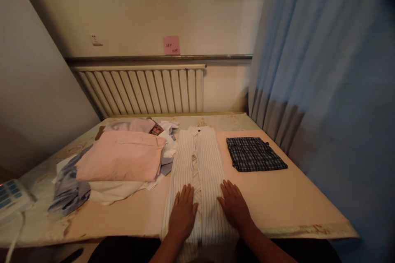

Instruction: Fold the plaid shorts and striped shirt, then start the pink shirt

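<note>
A white shirt with dark stripes (211, 160) lies lengthwise in front of me, its collar at the far end and its lower end at the table's near edge. The front placket runs down the middle and gapes a little. My left hand (183, 211) rests flat on the shirt's left half, fingers stretched out. On the right half, near the side edge, my right hand (234, 205) lies flat with fingers pointing away from me. Neither hand grips the cloth. To the right is a folded dark checked garment (254, 154).
A pile of clothes with a folded pink cloth (121, 156) on top lies at the left. Beneath everything is a peach cloth (296, 197) on the table. A white device with a cord (14, 201) sits far left. A radiator (142, 90) stands behind; a blue curtain (308, 70) hangs right.
</note>
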`<state>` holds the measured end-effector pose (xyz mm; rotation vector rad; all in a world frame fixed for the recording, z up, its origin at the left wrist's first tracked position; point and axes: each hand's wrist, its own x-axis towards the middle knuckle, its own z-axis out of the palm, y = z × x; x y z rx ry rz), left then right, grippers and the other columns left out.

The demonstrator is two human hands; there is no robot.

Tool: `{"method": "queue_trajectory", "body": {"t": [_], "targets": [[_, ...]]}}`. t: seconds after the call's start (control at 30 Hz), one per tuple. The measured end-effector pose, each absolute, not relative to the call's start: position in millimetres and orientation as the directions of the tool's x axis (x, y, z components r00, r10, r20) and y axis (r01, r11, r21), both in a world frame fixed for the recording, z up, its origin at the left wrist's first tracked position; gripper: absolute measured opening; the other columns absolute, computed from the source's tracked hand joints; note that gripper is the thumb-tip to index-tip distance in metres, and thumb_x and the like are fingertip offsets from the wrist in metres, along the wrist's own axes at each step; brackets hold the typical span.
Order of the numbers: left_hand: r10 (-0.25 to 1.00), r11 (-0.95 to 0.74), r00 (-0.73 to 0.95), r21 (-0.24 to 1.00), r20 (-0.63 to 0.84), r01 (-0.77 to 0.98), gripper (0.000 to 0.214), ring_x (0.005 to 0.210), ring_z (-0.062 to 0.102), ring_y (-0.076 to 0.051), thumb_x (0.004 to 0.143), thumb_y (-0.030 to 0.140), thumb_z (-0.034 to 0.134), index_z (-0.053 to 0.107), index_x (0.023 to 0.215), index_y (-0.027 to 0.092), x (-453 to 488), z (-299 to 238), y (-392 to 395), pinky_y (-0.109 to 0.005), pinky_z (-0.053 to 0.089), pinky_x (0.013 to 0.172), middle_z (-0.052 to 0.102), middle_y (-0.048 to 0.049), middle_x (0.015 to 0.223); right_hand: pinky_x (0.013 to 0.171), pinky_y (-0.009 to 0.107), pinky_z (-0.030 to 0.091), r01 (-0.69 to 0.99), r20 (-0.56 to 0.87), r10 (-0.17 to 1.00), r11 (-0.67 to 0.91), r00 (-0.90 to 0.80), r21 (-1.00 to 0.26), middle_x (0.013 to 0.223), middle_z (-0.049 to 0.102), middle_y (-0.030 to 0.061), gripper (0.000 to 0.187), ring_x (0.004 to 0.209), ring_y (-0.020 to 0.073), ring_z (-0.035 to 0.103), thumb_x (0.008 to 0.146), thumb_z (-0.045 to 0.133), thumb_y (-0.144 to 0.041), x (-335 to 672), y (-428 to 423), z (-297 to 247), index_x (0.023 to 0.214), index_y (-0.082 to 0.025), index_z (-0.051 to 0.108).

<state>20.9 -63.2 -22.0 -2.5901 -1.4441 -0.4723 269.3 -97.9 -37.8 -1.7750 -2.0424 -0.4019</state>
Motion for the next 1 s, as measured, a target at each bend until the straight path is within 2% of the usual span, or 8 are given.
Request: {"method": "queue_trajectory", "body": {"t": [0.63,1.0], "targets": [[0.775,-0.54,0.498,-0.004,0.389,0.842,0.051,0.139,0.035,-0.025,0.095,0.029,0.038,0.038,0.144,0.017,19,-25,-73,-0.046,0.036,0.11,0.042,-0.0079,0.149,0.111,0.047,0.029,0.988,0.481,0.87,0.148,-0.109,-0.043,0.137,0.053,0.0148,0.043,0.134,0.0296,0.04,0.094,0.047,-0.033,268,-99,-36,0.129,-0.01,0.053],[0.769,-0.553,0.522,-0.025,0.37,0.833,0.051,0.138,0.035,-0.026,0.094,0.029,0.04,0.038,0.144,0.018,16,-24,-86,-0.047,0.036,0.11,0.041,-0.0074,0.149,0.11,0.048,0.032,0.983,0.516,0.848,0.174,-0.12,-0.059,0.136,0.054,0.0156,0.041,0.134,0.0296,0.04,0.094,0.046,-0.033,268,-100,-34,0.129,-0.012,0.053]]}}
